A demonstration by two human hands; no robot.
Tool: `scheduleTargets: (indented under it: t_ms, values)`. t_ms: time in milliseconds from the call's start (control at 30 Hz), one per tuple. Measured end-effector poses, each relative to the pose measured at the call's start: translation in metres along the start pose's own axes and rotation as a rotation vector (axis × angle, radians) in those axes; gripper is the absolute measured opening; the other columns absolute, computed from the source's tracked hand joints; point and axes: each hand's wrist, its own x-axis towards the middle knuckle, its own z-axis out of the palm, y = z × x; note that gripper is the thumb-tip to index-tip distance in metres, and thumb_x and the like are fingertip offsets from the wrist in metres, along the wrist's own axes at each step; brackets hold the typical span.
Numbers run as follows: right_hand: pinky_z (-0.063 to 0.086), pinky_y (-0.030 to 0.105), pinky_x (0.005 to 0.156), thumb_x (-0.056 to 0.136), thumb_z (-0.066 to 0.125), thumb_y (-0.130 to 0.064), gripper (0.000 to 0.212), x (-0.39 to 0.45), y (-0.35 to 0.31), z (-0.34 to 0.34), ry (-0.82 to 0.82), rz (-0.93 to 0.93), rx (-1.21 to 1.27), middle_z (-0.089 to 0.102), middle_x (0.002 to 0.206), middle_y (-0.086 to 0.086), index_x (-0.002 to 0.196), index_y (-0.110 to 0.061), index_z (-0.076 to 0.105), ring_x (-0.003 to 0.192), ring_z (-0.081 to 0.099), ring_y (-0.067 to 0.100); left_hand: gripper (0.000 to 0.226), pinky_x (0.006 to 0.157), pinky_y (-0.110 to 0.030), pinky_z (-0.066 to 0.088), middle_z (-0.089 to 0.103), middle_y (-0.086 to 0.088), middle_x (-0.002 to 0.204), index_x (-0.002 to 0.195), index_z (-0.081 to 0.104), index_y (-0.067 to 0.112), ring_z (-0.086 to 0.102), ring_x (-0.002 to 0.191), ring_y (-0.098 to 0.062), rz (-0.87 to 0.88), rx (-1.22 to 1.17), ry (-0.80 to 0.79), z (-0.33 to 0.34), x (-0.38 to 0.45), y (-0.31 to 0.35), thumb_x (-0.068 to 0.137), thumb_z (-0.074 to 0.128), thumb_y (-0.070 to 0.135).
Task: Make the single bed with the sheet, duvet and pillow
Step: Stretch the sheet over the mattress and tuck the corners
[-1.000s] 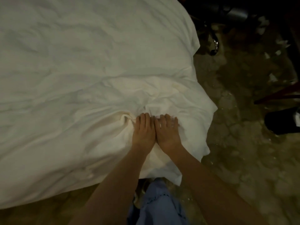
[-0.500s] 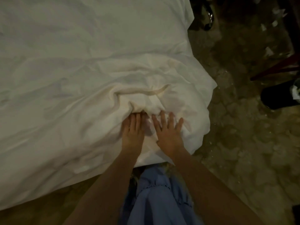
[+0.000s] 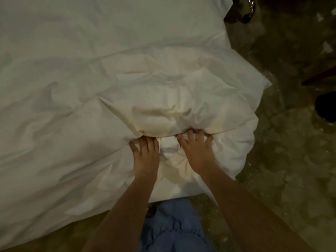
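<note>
- Where the two hands meet the bedding, a bunched ridge of the white duvet (image 3: 163,113) lies just beyond the fingertips, running across from the person's left to right, so any push goes away from the body and square to that ridge.
- Left hand (image 3: 145,157) lies palm down on the duvet, its fingers straight and close together, the tips tucked under the edge of the fold; it presses and does not grasp.
- Right hand (image 3: 196,153) lies just beside it, palm down with fingers spread and bent at the tips, digging into the cloth; whether any cloth is actually caught under them cannot be told.
- Both hands are equally near the ridge, the right one closer to the duvet's corner that hangs off the bed toward the floor (image 3: 281,160).
- Duvet covers the whole bed in view; no pillow is visible, and the sheet cannot be told apart from the duvet.
- Compared with half a second ago, the hands have drawn apart, the right fingers have curled more into the cloth, and the raised fold has grown wider and sits right at the fingertips.
- Likely step: smoothing or shifting the filling near this corner.
</note>
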Motion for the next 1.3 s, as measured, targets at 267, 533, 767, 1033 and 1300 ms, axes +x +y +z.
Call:
scheduleTargets:
  t_ms: [267,533,767,1033,1300]
  values:
    - [0.018,0.080,0.089,0.064,0.078,-0.040,0.095,-0.015,-0.031,0.001,-0.201,0.122,0.114,0.039,0.140,0.031,0.145,-0.015,0.035,0.124,0.034,0.060,0.029,0.076,-0.038,0.050,0.060,-0.015,0.098,0.109,0.040,0.000,0.061,0.089,-0.026,0.024,0.051,0.101,0.031,0.021,0.005,0.085,0.038,0.016]
    - [0.052,0.052,0.064,0.069,0.071,-0.012,0.046,-0.015,-0.011,-0.006,-0.192,0.042,0.007,0.060,0.090,0.017,0.108,-0.015,0.047,0.076,0.061,0.038,0.017,0.054,-0.030,0.044,0.055,-0.004,0.060,0.083,0.043,0.011,0.053,0.053,-0.018,0.068,-0.086,0.210,0.022,0.004,-0.006,0.093,0.033,0.001]
    - [0.046,0.032,0.044,0.059,0.076,-0.006,0.025,-0.030,0.038,-0.055,-0.007,-0.031,-0.023,0.051,0.060,0.005,0.076,-0.015,0.059,0.047,0.052,0.024,0.017,0.049,-0.031,0.037,0.046,0.000,0.055,0.075,0.037,0.016,0.047,0.047,-0.018,0.176,-0.215,0.499,-0.008,-0.039,-0.026,0.088,0.047,0.011]
    - [0.042,0.030,0.040,0.042,0.086,-0.004,0.039,-0.066,0.048,-0.128,0.010,-0.036,0.028,0.051,0.056,0.008,0.074,-0.011,0.064,0.041,0.049,0.025,0.020,0.041,-0.023,0.037,0.044,0.001,0.047,0.073,0.034,0.017,0.045,0.039,-0.014,0.194,-0.204,0.638,-0.053,-0.083,-0.066,0.083,0.042,0.002]
    - [0.043,0.031,0.042,0.033,0.088,-0.005,0.046,-0.106,0.031,-0.168,0.098,0.004,0.087,0.053,0.057,0.008,0.072,-0.011,0.064,0.042,0.051,0.026,0.014,0.039,-0.018,0.035,0.041,0.002,0.043,0.060,0.056,0.016,0.041,0.033,-0.012,0.213,-0.128,0.569,-0.096,-0.122,-0.098,0.056,0.064,0.005]
